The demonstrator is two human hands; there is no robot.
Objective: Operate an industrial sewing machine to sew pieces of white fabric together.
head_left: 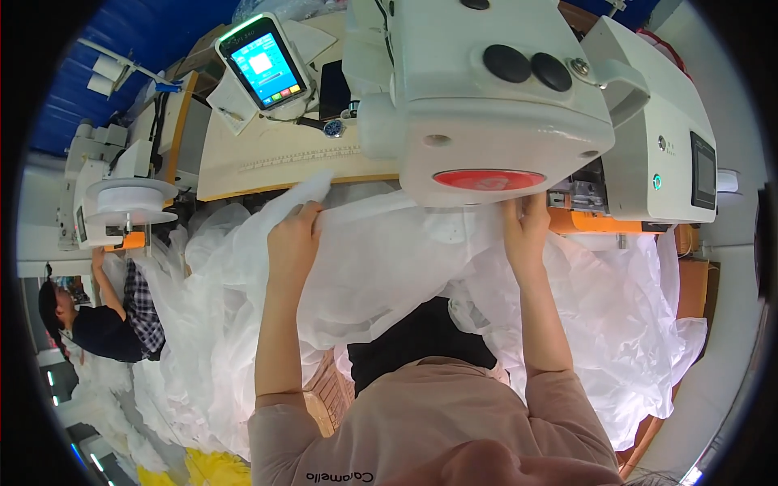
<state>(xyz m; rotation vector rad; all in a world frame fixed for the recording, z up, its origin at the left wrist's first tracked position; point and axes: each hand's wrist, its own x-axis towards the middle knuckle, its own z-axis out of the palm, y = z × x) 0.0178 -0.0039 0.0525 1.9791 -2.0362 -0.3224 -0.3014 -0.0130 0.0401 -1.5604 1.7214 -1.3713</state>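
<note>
Sheer white fabric (365,275) spreads in loose folds across my lap and up under the head of a large white sewing machine (502,138). My left hand (296,231) is closed on a folded edge of it, left of the machine head. From there a flat white strip of the cloth (369,207) runs right, toward the machine. My right hand (527,231) grips the cloth close below the machine head, its fingertips partly hidden by the housing. The needle area is out of sight behind the head.
Behind the left hand, a pale tabletop (284,166) carries a lit control screen (266,65), a wristwatch (333,128) and a dark phone (334,91). A white control box (660,138) stands right. Far left, another person (109,324) works at a similar machine (130,198).
</note>
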